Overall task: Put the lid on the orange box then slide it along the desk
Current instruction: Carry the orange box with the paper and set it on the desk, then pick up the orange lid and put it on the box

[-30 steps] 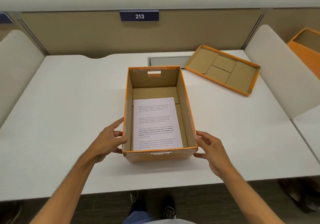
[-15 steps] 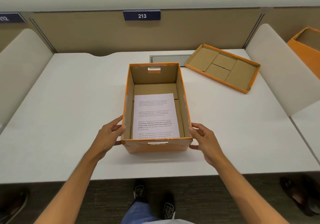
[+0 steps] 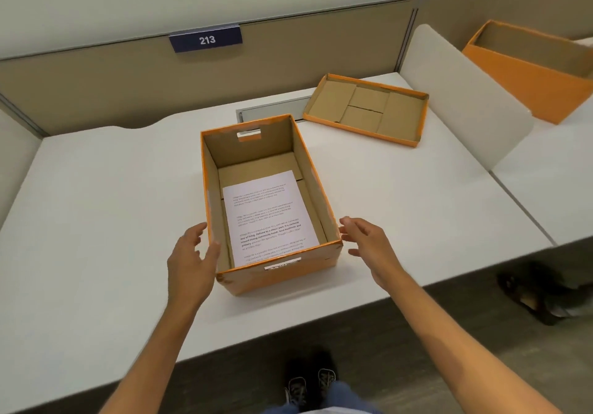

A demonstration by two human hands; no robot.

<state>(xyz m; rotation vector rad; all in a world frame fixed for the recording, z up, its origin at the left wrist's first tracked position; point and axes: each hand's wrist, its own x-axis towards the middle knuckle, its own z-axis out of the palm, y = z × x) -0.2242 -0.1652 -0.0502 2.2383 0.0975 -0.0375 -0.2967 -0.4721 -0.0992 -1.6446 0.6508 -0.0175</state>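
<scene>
An open orange box (image 3: pixel 282 274) stands near the front of the white desk (image 3: pixel 96 221), with a printed sheet of paper (image 3: pixel 268 218) lying flat inside. Its lid (image 3: pixel 365 109) rests upside down at the back right of the desk, cardboard inside facing up. My left hand (image 3: pixel 191 259) is beside the box's left front corner, thumb against the wall, fingers spread. My right hand (image 3: pixel 369 247) hovers just off the right front corner, fingers apart, holding nothing.
A second orange box (image 3: pixel 526 70) sits on the neighbouring desk beyond a white divider (image 3: pixel 462 92). A grey cable hatch (image 3: pixel 269 110) lies behind the box. A beige partition with sign 213 (image 3: pixel 205 40) closes the back. Shoes on the floor (image 3: pixel 542 295) at right.
Both hands have come off the box's sides and opened; the right one now floats clear of the wall. The view has tilted and shifted, so the box appears rotated.
</scene>
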